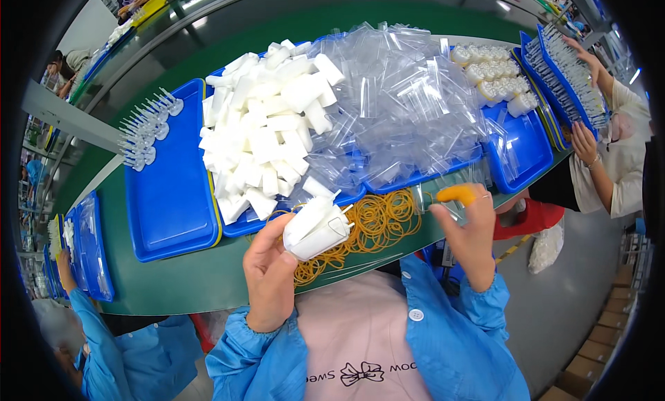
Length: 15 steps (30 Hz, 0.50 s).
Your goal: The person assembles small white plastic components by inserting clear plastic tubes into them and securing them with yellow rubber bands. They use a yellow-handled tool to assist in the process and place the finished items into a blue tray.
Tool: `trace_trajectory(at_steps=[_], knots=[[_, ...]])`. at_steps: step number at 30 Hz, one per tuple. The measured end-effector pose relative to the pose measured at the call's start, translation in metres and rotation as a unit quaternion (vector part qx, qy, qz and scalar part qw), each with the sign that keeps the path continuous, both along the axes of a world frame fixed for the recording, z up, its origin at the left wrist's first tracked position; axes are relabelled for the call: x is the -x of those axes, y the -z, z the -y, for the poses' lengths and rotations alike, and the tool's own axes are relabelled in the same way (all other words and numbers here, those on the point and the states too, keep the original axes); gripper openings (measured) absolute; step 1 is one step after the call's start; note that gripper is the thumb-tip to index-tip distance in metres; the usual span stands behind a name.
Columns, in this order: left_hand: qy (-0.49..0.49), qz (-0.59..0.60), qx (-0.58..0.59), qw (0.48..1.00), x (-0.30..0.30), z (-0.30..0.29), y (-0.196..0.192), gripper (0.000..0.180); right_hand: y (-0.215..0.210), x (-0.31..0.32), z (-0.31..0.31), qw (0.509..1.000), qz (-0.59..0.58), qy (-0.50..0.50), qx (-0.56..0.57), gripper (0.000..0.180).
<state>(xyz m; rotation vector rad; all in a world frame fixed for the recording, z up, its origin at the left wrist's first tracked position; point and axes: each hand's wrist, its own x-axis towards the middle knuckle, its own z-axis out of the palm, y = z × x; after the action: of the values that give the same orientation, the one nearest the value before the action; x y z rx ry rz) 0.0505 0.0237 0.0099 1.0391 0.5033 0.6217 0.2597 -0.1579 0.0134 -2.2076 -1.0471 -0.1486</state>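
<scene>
My left hand grips a white foam-like piece wrapped in clear plastic, with thin white prongs sticking out of its far end. It is held above a heap of tan rubber bands on the green table. My right hand hovers to the right, thumb and index finger apart, with no object visible between them. An orange finger cot covers a fingertip. Just beyond it, clear plastic pieces lie by the tray's edge. Ahead are a pile of white blocks and a pile of clear plastic sleeves.
At left, a blue tray carries a cluster of clear pronged parts. White rounded parts sit in rows above another blue tray. A co-worker at right handles a tray of pronged parts; another person in blue sits at left.
</scene>
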Motion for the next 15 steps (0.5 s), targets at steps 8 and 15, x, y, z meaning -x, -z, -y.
trace_trajectory(at_steps=[8, 15], knots=[[0.002, -0.007, 0.013, 1.000, -0.001, 0.003, -0.002, 0.059, 0.023, 0.009, -0.015, 0.984, 0.105, 0.051, 0.138, 0.025], [0.004, 0.001, 0.023, 1.000, 0.000, 0.002, 0.003, 0.060, 0.018, 0.013, -0.011, 0.984, 0.088, 0.027, 0.154, 0.024]])
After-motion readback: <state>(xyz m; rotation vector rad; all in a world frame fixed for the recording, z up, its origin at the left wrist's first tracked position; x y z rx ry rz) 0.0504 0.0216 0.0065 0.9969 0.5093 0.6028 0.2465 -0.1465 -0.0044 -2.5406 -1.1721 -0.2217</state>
